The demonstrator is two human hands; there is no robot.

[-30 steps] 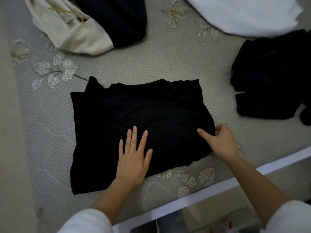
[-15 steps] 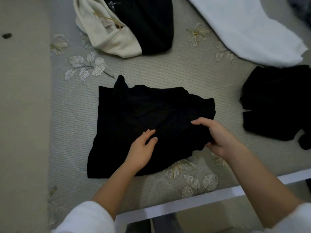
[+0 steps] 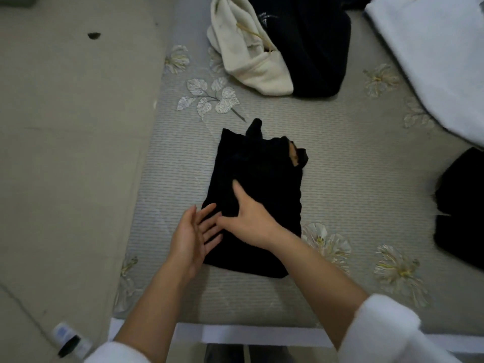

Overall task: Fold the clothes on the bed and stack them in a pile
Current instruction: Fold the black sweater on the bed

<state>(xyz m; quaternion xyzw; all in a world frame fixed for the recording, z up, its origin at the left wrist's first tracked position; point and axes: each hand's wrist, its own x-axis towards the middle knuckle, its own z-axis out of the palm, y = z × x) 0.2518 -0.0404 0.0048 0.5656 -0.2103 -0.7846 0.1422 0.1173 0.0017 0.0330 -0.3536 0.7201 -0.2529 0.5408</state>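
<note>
A black garment (image 3: 272, 179) lies folded into a narrow upright rectangle on the grey leaf-patterned mattress (image 3: 340, 158), a brown tag showing at its top right corner. My right hand (image 3: 248, 218) lies flat on the garment's lower left part, fingers pointing left and up. My left hand (image 3: 195, 234) hovers open at the garment's left edge, palm turned right, fingertips touching the fabric beside my right hand.
A cream garment (image 3: 248, 51) and a dark one (image 3: 314, 45) lie bunched at the top. A white garment (image 3: 432, 56) is at the upper right, another black one (image 3: 463, 213) at the right edge. The white bed frame (image 3: 248, 334) runs below; the floor (image 3: 65, 153) is on the left.
My right hand has carried the garment's right half over to the left, making it half as wide. My left hand slid off the fabric to its left edge. The view shifted right.
</note>
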